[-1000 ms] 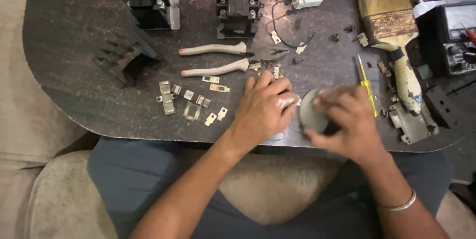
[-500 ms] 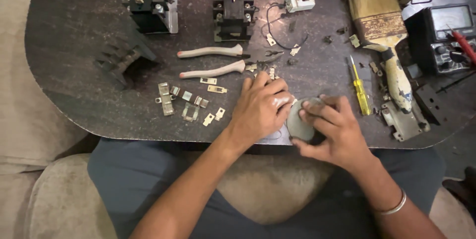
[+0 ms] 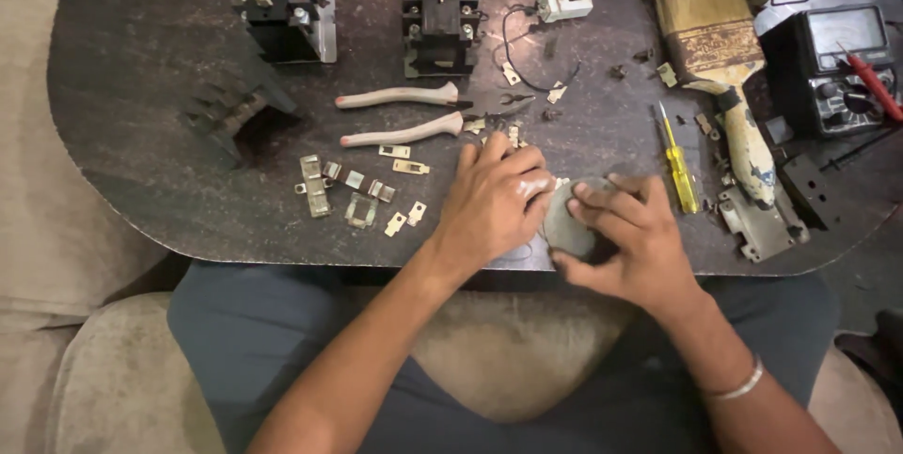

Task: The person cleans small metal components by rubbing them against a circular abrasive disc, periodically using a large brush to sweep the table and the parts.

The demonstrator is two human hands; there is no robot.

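My right hand (image 3: 628, 236) grips a small grey pad-like piece (image 3: 562, 226) near the front edge of the dark oval table (image 3: 141, 87). My left hand (image 3: 493, 200) rests fingers-down right beside it, pressing on something small and pale at its fingertips; what lies under the fingers is hidden. Both hands touch at the grey piece. Just beyond my left hand lie long-nose pliers (image 3: 404, 113) with pale handles. Several small brass contact pieces (image 3: 357, 192) are scattered to the left of my left hand.
Two black contactor blocks (image 3: 282, 2) (image 3: 437, 12) stand at the back, a black housing part (image 3: 230, 115) at left. A yellow screwdriver (image 3: 677, 167), a worn paintbrush (image 3: 720, 49), a metal bracket (image 3: 757, 228) and a multimeter (image 3: 832, 68) lie at right. A small white switch (image 3: 564, 0) with wires sits at the back.
My right hand has shifted left with the grey piece, closer to my left hand. The view has also drifted, so the table's things sit lower and more to the left.
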